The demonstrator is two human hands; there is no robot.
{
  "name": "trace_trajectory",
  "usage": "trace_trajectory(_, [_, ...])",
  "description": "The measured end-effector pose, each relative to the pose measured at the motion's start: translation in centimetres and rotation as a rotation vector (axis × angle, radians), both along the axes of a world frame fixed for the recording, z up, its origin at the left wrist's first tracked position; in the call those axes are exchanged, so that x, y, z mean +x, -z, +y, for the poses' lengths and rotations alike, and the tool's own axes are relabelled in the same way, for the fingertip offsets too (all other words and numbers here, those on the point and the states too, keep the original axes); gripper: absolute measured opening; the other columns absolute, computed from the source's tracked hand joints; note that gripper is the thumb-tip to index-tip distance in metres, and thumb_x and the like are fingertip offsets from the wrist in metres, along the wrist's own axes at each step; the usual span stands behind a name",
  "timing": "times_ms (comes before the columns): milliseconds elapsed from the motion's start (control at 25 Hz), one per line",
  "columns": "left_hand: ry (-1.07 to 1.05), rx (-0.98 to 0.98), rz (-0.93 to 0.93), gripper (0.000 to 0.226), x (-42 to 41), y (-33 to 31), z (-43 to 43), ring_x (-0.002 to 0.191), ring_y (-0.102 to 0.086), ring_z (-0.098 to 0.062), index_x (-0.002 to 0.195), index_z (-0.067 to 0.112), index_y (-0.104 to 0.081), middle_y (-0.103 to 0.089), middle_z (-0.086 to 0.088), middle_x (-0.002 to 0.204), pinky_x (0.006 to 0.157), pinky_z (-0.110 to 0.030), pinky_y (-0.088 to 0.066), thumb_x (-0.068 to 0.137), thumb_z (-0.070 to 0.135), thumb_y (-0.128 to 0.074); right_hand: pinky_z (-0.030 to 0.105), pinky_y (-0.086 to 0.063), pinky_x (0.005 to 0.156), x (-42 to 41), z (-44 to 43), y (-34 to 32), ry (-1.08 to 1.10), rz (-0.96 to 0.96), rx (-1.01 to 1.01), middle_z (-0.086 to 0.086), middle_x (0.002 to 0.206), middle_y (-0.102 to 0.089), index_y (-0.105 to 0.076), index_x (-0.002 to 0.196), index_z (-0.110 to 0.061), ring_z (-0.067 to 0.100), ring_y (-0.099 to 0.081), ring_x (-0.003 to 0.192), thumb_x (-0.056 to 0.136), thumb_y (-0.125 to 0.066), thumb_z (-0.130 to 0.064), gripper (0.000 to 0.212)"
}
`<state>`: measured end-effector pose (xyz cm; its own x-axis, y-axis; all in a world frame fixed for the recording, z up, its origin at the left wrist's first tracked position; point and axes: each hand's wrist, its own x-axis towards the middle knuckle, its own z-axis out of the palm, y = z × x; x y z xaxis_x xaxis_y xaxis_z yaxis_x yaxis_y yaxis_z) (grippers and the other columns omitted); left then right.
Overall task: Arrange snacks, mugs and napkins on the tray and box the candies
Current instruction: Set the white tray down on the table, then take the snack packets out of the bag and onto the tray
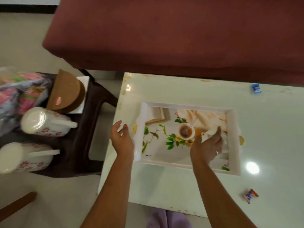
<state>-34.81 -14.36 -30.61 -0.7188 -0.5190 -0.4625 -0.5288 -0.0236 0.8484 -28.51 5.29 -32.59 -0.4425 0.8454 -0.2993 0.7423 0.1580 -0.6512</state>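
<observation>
A white tray (233,142) printed with a teacup and green leaves lies on the pale table (164,183). My left hand (121,139) hovers open just off the tray's left rim. Over the tray's right half my right hand (207,145) is open too, holding nothing. Two white mugs with pink flowers, one (44,122) behind the other (24,157), lie on their sides on a dark stool (92,122) to the left. A round brown box (69,91) rests on white napkins (83,81) there. Beside them lie colourful snack packets (21,91). Two wrapped candies lie on the table, a blue one (256,88) and a red-blue one (250,195).
A dark red sofa (164,33) runs along the far side of the table. A wooden piece (16,204) juts in at the lower left over the tiled floor. A bright light reflection (252,167) shows on the table right of the tray.
</observation>
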Motion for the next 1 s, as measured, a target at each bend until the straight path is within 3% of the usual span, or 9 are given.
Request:
trace_trajectory(200, [-0.205, 0.006, 0.176, 0.019, 3.8, -5.9, -3.4, 0.102, -0.054, -0.016, 0.107, 0.016, -0.056, -0.058, -0.011, 0.116, 0.090, -0.025, -0.046, 0.093, 0.003, -0.051, 0.046, -0.022, 0.109, 2.1, -11.0, -4.9, -0.403, 0.088, -0.116, 0.014, 0.148, -0.029, -0.033, 0.142, -0.015, 0.035, -0.023, 0.134, 0.084, -0.060, -0.008, 0.064])
trace_trajectory(360, [-0.348, -0.028, 0.184, 0.018, 7.9, -11.1, -7.7, 0.106, -0.057, -0.016, 0.102, 0.023, -0.059, -0.060, -0.003, 0.115, 0.099, -0.039, -0.046, 0.093, 0.009, -0.053, 0.045, -0.032, 0.102, 3.9, -16.4, -10.1, -0.631, 0.134, -0.164, 0.008, 0.144, -0.032, -0.039, 0.138, -0.020, 0.031, -0.024, 0.133, 0.086, -0.059, -0.010, 0.056])
trace_trajectory(600, [-0.529, -0.107, 0.175, 0.017, 10.7, -14.6, -14.6, 0.104, -0.059, -0.021, 0.094, 0.029, -0.059, -0.062, 0.004, 0.104, 0.097, -0.043, -0.050, 0.093, 0.013, -0.055, 0.039, -0.035, 0.098, 1.2, -22.4, -15.1, -0.843, 0.252, -0.193, 0.005, 0.139, -0.037, -0.046, 0.131, -0.021, 0.027, -0.033, 0.129, 0.087, -0.059, -0.010, 0.047])
trace_trajectory(760, [-0.597, -0.095, 0.188, 0.015, 10.6, -15.9, -19.3, 0.100, -0.057, -0.012, 0.095, 0.030, -0.060, -0.059, 0.011, 0.100, 0.090, -0.034, -0.049, 0.094, 0.017, -0.054, 0.033, -0.035, 0.095, -1.9, -27.3, -17.0, -0.963, 0.290, -0.207, 0.004, 0.138, -0.039, -0.050, 0.129, -0.021, 0.024, -0.038, 0.126, 0.088, -0.058, -0.013, 0.042])
trace_trajectory(880, [-0.602, -0.032, 0.179, 0.019, 9.9, -16.5, -22.7, 0.090, -0.056, -0.004, 0.090, 0.031, -0.061, -0.060, 0.011, 0.097, 0.078, -0.026, -0.047, 0.094, 0.015, -0.053, 0.041, -0.043, 0.101, -3.5, -30.8, -17.7, -1.077, 0.272, -0.205, 0.004, 0.137, -0.041, -0.052, 0.125, -0.020, 0.025, -0.041, 0.126, 0.089, -0.058, -0.017, 0.036])
trace_trajectory(1000, [-0.651, 0.014, 0.144, 0.019, 8.2, -16.6, -26.4, 0.087, -0.059, -0.008, 0.086, 0.028, -0.062, -0.064, 0.009, 0.093, 0.070, -0.023, -0.047, 0.094, 0.014, -0.052, 0.043, -0.044, 0.098, -5.1, -34.6, -18.2, -1.205, 0.265, -0.156, 0.002, 0.134, -0.045, -0.057, 0.117, -0.023, 0.023, -0.039, 0.124, 0.090, -0.055, -0.021, 0.028])
